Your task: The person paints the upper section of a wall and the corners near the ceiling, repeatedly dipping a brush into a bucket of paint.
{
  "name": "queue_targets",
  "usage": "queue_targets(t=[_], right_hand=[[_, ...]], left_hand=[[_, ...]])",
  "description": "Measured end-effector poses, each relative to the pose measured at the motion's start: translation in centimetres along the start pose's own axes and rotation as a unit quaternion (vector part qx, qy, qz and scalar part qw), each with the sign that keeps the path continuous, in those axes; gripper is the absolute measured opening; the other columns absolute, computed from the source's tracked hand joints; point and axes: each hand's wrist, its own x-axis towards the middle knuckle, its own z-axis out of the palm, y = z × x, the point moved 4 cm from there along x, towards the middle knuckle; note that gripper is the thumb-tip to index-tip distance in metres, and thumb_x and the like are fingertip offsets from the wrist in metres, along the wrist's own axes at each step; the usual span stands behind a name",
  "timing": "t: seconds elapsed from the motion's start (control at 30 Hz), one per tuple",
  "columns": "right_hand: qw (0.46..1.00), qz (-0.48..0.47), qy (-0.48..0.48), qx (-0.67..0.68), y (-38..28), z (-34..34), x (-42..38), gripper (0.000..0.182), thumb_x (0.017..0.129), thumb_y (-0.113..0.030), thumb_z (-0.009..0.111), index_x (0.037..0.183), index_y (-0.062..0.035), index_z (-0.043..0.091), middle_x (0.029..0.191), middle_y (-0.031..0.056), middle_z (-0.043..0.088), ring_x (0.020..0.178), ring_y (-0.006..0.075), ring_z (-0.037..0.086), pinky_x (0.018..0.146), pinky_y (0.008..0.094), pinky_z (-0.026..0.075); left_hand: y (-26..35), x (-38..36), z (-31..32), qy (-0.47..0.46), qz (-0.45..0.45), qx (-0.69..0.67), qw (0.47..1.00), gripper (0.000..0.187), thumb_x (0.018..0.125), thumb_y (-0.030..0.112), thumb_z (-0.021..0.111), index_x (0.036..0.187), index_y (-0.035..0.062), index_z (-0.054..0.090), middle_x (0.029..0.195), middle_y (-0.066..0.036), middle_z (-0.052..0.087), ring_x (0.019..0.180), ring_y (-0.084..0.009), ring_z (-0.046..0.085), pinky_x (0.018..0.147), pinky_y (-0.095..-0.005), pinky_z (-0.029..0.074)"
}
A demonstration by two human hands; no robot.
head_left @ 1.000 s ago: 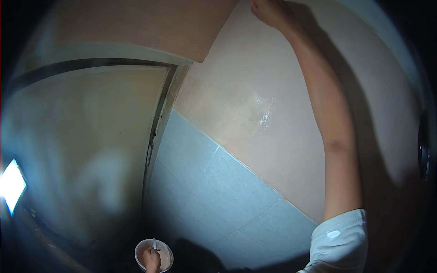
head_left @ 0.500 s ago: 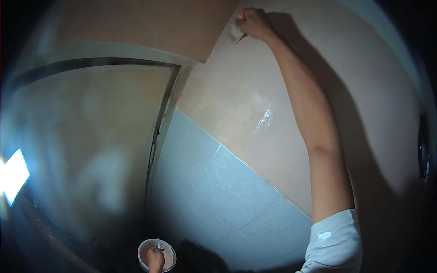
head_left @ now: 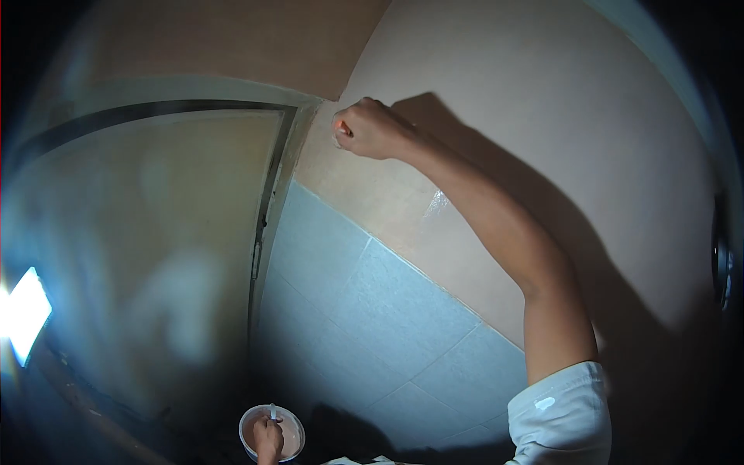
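Observation:
My right hand (head_left: 370, 129) is closed near the top corner of the door frame, against the pinkish wall (head_left: 496, 93). Out of the fist peeks a bit of orange, part of a paintbrush (head_left: 341, 127); most of it is hidden behind my fingers. Low in the view, my left hand (head_left: 268, 442) grips a white paint bucket (head_left: 301, 438) by its handle. Pinkish paint (head_left: 290, 439) lies inside. A wet, shiny streak (head_left: 435, 204) shows on the wall below my right forearm.
A closed door (head_left: 170, 232) in its frame (head_left: 304, 136) fills the left. Blue-grey tiles (head_left: 387, 310) cover the lower wall. A bright lamp (head_left: 27, 316) shines at the left edge, and a dark round object (head_left: 722, 256) sits at the far right.
My right hand has moved down and left along the wall, from high up to beside the door frame corner, still closed on the paintbrush. The left hand and bucket have barely shifted.

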Motion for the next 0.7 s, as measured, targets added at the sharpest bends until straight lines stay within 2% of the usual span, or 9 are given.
queue_targets(t=[0.07, 0.17, 0.2, 0.27, 0.33, 0.43, 0.5, 0.6, 0.7], right_hand=[[0.998, 0.059, 0.017, -0.009, 3.2, -4.2, 0.8, 0.018, 0.078, -0.018, 0.065, 0.073, 0.0000, 0.065, 0.077, 0.0260, 0.066, 0.077, 0.0404, 0.069, 0.077, 0.0453, 0.055], [0.981, 0.123, 0.098, -0.113, 9.8, -14.4, 2.2, 0.019, 0.085, -0.017, 0.063, 0.091, -0.0017, 0.072, 0.086, 0.0210, 0.072, 0.085, 0.0338, 0.072, 0.077, 0.0417, 0.055], [0.963, 0.180, 0.040, -0.195, 8.1, -18.9, 2.9, 0.020, 0.091, -0.013, 0.062, 0.084, 0.0046, 0.069, 0.080, 0.0241, 0.070, 0.069, 0.0300, 0.070, 0.065, 0.0433, 0.054], [0.919, 0.103, 0.195, -0.326, 10.7, -24.6, 3.4, 0.023, 0.087, -0.014, 0.066, 0.086, 0.0086, 0.069, 0.081, 0.0256, 0.070, 0.075, 0.0357, 0.071, 0.070, 0.0442, 0.056], [0.904, 0.089, 0.192, -0.371, 9.7, -26.4, 3.3, 0.020, 0.088, -0.010, 0.064, 0.088, 0.0091, 0.069, 0.086, 0.0270, 0.071, 0.079, 0.0385, 0.071, 0.072, 0.0447, 0.056], [0.895, 0.004, 0.204, -0.396, 8.7, -22.0, 2.1, 0.018, 0.088, -0.007, 0.062, 0.089, 0.0087, 0.070, 0.090, 0.0271, 0.071, 0.083, 0.0389, 0.071, 0.075, 0.0443, 0.056], [0.938, 0.068, 0.047, -0.335, 6.8, -16.0, 0.8, 0.016, 0.089, -0.011, 0.057, 0.091, -0.0001, 0.069, 0.089, 0.0202, 0.071, 0.087, 0.0342, 0.071, 0.078, 0.0455, 0.056], [0.961, -0.031, -0.011, -0.276, 1.8, -7.7, -3.1, 0.016, 0.090, -0.007, 0.054, 0.084, -0.0011, 0.068, 0.086, 0.0173, 0.069, 0.083, 0.0325, 0.070, 0.080, 0.0470, 0.058], [0.988, 0.044, -0.076, -0.126, -0.3, -8.2, -4.5, 0.019, 0.088, -0.012, 0.059, 0.090, -0.0003, 0.074, 0.086, 0.0186, 0.073, 0.083, 0.0326, 0.072, 0.082, 0.0438, 0.057]], left_hand=[[-1.4, 0.8, 0.5, -0.001, 0.007, 0.004, 1.000, 0.034, 0.089, 0.012, 0.042, 0.085, -0.0055, 0.071, 0.068, -0.018, 0.065, 0.068, -0.0275, 0.066, 0.068, -0.0399, 0.049], [-1.1, 0.8, 0.3, -0.007, -0.024, -0.011, 1.000, 0.034, 0.089, 0.012, 0.042, 0.087, -0.0055, 0.071, 0.070, -0.018, 0.066, 0.070, -0.0280, 0.067, 0.069, -0.0409, 0.049], [-1.0, 0.7, 0.2, -0.015, -0.042, -0.019, 0.999, 0.034, 0.089, 0.012, 0.042, 0.088, -0.0055, 0.071, 0.070, -0.018, 0.067, 0.070, -0.0280, 0.066, 0.069, -0.0409, 0.049], [-1.0, 0.6, -0.1, -0.008, -0.035, -0.008, 0.999, 0.034, 0.089, 0.012, 0.042, 0.088, -0.0052, 0.071, 0.070, -0.017, 0.066, 0.069, -0.0276, 0.066, 0.068, -0.0407, 0.049], [-0.7, 0.9, -0.4, -0.005, -0.037, -0.015, 0.999, 0.033, 0.089, 0.012, 0.043, 0.088, -0.0050, 0.071, 0.069, -0.017, 0.066, 0.068, -0.0273, 0.066, 0.067, -0.0405, 0.049], [-0.5, 0.8, -0.7, -0.006, -0.049, -0.032, 0.998, 0.032, 0.089, 0.012, 0.044, 0.088, -0.0048, 0.071, 0.069, -0.017, 0.066, 0.068, -0.0280, 0.066, 0.068, -0.0409, 0.049], [-1.1, 1.2, -0.7, -0.007, -0.035, -0.020, 0.999, 0.032, 0.089, 0.012, 0.044, 0.087, -0.0050, 0.071, 0.070, -0.018, 0.066, 0.070, -0.0296, 0.066, 0.070, -0.0419, 0.049], [-1.8, 2.1, -0.4, -0.013, -0.024, -0.042, 0.999, 0.032, 0.090, 0.013, 0.043, 0.086, -0.0025, 0.070, 0.067, -0.010, 0.061, 0.061, -0.0190, 0.060, 0.058, -0.0338, 0.045], [-6.3, 5.4, 0.5, -0.007, 0.042, -0.004, 0.999, 0.034, 0.090, 0.013, 0.043, 0.084, -0.0034, 0.072, 0.071, -0.015, 0.065, 0.068, -0.0237, 0.064, 0.066, -0.0368, 0.048]])
